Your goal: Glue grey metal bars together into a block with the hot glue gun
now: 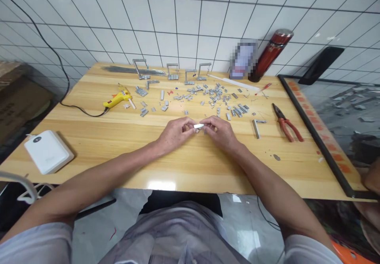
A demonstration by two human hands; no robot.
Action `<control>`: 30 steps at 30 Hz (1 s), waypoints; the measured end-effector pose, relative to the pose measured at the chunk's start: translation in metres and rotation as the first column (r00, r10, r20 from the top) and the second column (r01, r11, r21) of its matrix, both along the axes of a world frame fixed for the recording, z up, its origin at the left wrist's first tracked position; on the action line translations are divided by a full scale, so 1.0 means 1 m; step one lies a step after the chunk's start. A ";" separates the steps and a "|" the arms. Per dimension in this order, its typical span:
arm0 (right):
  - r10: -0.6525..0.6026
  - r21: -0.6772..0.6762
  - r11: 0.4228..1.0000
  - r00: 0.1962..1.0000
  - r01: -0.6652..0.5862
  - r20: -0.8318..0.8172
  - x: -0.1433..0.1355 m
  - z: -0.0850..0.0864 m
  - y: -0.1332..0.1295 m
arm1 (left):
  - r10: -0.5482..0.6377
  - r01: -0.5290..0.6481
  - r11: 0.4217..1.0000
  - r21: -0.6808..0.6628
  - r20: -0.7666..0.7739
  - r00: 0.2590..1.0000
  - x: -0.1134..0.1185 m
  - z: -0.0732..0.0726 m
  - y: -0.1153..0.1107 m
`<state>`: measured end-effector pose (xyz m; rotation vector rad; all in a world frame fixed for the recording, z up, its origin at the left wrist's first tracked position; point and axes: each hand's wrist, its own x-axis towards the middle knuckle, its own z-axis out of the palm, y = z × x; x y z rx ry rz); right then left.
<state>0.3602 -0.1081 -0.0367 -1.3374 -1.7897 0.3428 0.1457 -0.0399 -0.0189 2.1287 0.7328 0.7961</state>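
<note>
Between my two hands, above the front middle of the wooden table, is a small whitish piece (198, 126). My left hand (178, 133) pinches its left end, and the fingertips of my right hand (220, 132) close on its right end. A tiny bit shows just under it, too small to make out. Beyond my hands lie scattered small grey pieces (218, 94). Several little grey frames, one of them upright at the left (139, 69), stand near the wall. An L-shaped grey piece (257, 129) lies right of my right hand.
A yellow glue gun (117, 98) with a black cord and a white box (49, 152) are on the left. Red-handled pliers (287, 125), a screwdriver (263, 89) and a black-framed panel (317, 137) lie right. A red flask (270, 56) leans at the wall.
</note>
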 end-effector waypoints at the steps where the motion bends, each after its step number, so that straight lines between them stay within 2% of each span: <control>1: 0.025 -0.006 1.000 1.000 -0.025 0.007 -0.002 -0.001 0.000 | 0.010 -0.009 1.000 0.025 -0.019 1.000 -0.005 -0.002 -0.002; 9: 0.160 -0.013 0.987 0.985 -0.159 0.057 -0.010 -0.002 -0.006 | 0.014 0.002 0.986 0.166 -0.092 0.996 -0.024 -0.013 -0.012; 13: 0.122 -0.012 0.992 0.991 -0.122 0.063 -0.010 0.000 -0.009 | 0.080 -0.052 0.974 0.221 -0.118 0.990 -0.031 -0.013 -0.014; 16: 0.078 -0.041 0.996 0.993 -0.074 0.087 -0.010 0.000 -0.011 | 0.131 -0.083 0.970 0.229 -0.205 0.970 -0.037 -0.015 -0.011; 21: 0.041 -0.111 0.993 0.996 -0.032 0.085 -0.010 0.007 -0.011 | 0.133 -0.053 0.972 0.230 -0.351 0.927 -0.041 -0.016 -0.004; 23: -0.027 -0.114 0.993 0.996 0.037 0.088 -0.005 0.015 -0.012 | 0.102 -0.009 0.973 0.232 -0.391 0.915 -0.040 -0.015 -0.004; 25: -0.161 -0.094 0.981 0.983 0.169 0.093 0.009 0.029 -0.012 | 0.082 0.027 0.969 0.247 -0.419 0.904 -0.039 -0.014 -0.005; 28: -0.390 -0.089 0.909 0.906 0.407 0.162 0.049 0.052 -0.012 | 0.070 0.039 0.970 0.241 -0.428 0.901 -0.039 -0.014 -0.006; 30: -0.511 -0.057 0.835 0.811 0.547 0.285 0.084 0.064 -0.011 | 0.059 0.033 0.977 0.210 -0.419 0.906 -0.040 -0.016 -0.006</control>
